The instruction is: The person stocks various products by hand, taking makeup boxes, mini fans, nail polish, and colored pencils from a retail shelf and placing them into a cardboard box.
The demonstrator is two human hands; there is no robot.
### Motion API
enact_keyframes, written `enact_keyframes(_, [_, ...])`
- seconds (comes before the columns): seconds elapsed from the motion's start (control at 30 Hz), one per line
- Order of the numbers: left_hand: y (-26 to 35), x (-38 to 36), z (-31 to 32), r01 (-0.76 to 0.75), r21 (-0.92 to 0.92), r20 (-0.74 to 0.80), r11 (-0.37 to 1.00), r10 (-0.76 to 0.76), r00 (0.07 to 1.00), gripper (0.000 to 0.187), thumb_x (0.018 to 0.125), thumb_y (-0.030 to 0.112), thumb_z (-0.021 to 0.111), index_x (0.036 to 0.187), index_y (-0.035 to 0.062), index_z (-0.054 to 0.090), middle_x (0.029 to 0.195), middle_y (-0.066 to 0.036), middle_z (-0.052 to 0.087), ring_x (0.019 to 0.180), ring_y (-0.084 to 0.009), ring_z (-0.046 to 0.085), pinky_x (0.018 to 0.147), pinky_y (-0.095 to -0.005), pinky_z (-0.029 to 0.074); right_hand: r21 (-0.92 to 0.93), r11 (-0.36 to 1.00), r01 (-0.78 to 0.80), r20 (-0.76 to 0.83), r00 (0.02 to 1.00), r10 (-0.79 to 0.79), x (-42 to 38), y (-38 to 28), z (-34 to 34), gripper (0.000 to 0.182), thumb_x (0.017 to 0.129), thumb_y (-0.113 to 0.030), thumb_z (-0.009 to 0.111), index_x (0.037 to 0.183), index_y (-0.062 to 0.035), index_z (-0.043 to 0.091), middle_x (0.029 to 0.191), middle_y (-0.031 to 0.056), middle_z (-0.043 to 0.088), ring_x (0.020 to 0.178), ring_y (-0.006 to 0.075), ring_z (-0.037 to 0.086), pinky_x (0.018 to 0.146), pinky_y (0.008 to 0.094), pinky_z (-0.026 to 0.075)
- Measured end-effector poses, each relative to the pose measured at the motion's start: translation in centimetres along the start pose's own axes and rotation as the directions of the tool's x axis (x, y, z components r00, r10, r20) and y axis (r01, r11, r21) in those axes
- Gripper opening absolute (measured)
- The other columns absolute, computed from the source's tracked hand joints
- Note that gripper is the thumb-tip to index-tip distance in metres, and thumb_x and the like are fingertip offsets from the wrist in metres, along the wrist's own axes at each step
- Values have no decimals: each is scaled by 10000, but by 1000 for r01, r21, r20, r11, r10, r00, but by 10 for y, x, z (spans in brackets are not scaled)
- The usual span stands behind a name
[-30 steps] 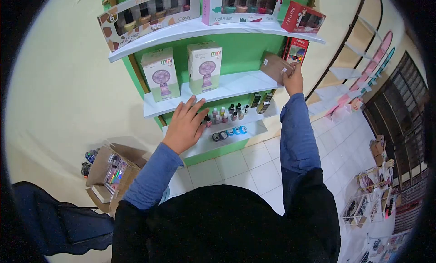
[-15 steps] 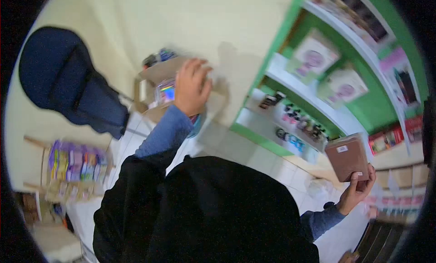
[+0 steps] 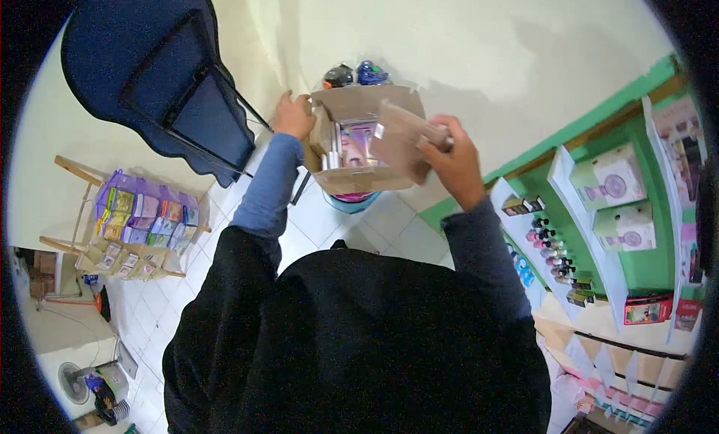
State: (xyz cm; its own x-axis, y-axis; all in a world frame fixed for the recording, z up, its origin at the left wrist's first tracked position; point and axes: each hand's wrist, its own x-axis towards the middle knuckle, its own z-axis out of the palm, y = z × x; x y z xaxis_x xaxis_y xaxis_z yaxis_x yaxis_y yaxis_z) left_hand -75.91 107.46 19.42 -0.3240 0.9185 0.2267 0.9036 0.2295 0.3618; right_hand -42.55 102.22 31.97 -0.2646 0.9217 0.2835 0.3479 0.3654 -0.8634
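Note:
An open cardboard box [image 3: 359, 181] stands ahead of me, its flaps spread. Inside it lie shiny pink-purple packs [image 3: 358, 143] and some pale boxes standing on edge along the left side. My left hand [image 3: 293, 118] grips the left flap at its upper corner. In my right hand [image 3: 458, 164] is a flat brown package [image 3: 404, 138] with a small white label, pinched at its right edge. The package is tilted and overlaps the right side of the box, covering part of the contents.
Beneath the box shows a blue tub rim [image 3: 352, 203]. Plastic-wrapped dark items [image 3: 353, 74] sit behind it by the wall. A large dark blue board on legs [image 3: 161, 82] leans at left, above a rack of small packets [image 3: 146, 213]. Green shelving [image 3: 599, 217] with boxes and bottles lines the right.
My view has turned right. My right hand has brought the brown package from the shelf side over to the box, and my left hand has gone from above the box to its left flap.

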Motion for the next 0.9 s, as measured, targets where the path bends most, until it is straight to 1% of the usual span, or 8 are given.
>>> enact_keyframes(0.1, [11, -5, -10, 22, -36, 130, 999, -17, 991, 648, 645, 201, 726, 1253, 166, 502, 1389, -189, 332, 1241, -359, 389, 961, -438, 425, -197, 976, 95, 59, 995, -85, 47, 42, 68, 417, 725, -159, 629, 1133, -101, 564, 950, 187, 547, 861, 326, 587, 786, 374, 481])
enact_keyframes(0.2, [15, -5, -12, 4, 58, 189, 998, -15, 982, 724, 614, 206, 754, 1277, 170, 466, 1396, -190, 321, 1255, -352, 377, 941, -448, 442, -286, 958, -6, 99, 994, 36, 68, 53, 122, 466, 718, -146, 633, 1175, -90, 563, 962, 229, 539, 870, 329, 569, 812, 372, 462])
enact_keyframes(0.3, [5, -2, -6, -20, 31, 195, 999, 13, 981, 772, 585, 155, 763, 1286, 157, 439, 1412, -190, 282, 1255, -350, 375, 922, -459, 457, -307, 952, 13, 49, 999, 2, 76, 76, 167, 468, 724, -153, 627, 1185, -108, 557, 959, 239, 498, 893, 379, 531, 840, 410, 436])
enact_keyframes(0.33, [3, -2, -7, -9, -4, 218, 1000, 10, 976, 781, 580, 140, 762, 1288, 151, 432, 1414, -196, 269, 1231, -360, 406, 916, -454, 462, -271, 960, -67, 68, 994, 88, 75, 75, 175, 476, 737, -146, 611, 1204, -104, 532, 1005, 252, 464, 949, 408, 505, 860, 432, 420])
enact_keyframes(0.47, [-8, 0, 0, 38, -215, 296, 976, 28, 955, 788, 565, 107, 763, 1273, 122, 418, 1406, -224, 241, 1068, -411, 539, 885, -437, 482, -259, 960, -104, 47, 992, 120, 71, 85, 208, 492, 750, -106, 592, 1223, -88, 457, 1022, 276, 433, 962, 451, 486, 891, 440, 406])
enact_keyframes(0.77, [2, 2, 0, -14, -237, 333, 971, 95, 938, 800, 547, 43, 742, 1264, 155, 405, 1372, -223, 275, 1014, -431, 561, 862, -435, 492, -223, 972, -72, 286, 949, 136, 73, 119, 231, 737, 692, -181, 736, 1260, -29, 292, 1208, 294, 404, 1148, 437, 366, 974, 465, 342])
enact_keyframes(0.8, [3, 2, 0, -37, -245, 317, 969, 116, 941, 771, 563, 32, 722, 1260, 136, 408, 1368, -237, 273, 989, -430, 571, 843, -437, 498, -241, 951, -193, 321, 909, 266, 74, 119, 232, 779, 693, -218, 729, 1295, -75, 256, 1262, 277, 389, 1177, 439, 349, 993, 471, 325])
enact_keyframes(0.9, [0, 1, 1, -95, -256, 269, 962, 165, 949, 702, 603, 6, 669, 1249, 110, 418, 1362, -267, 268, 929, -432, 592, 802, -440, 509, -255, 915, -313, 361, 847, 390, 76, 119, 237, 847, 684, -322, 723, 1336, -132, 217, 1239, 329, 346, 1167, 489, 353, 982, 505, 328])
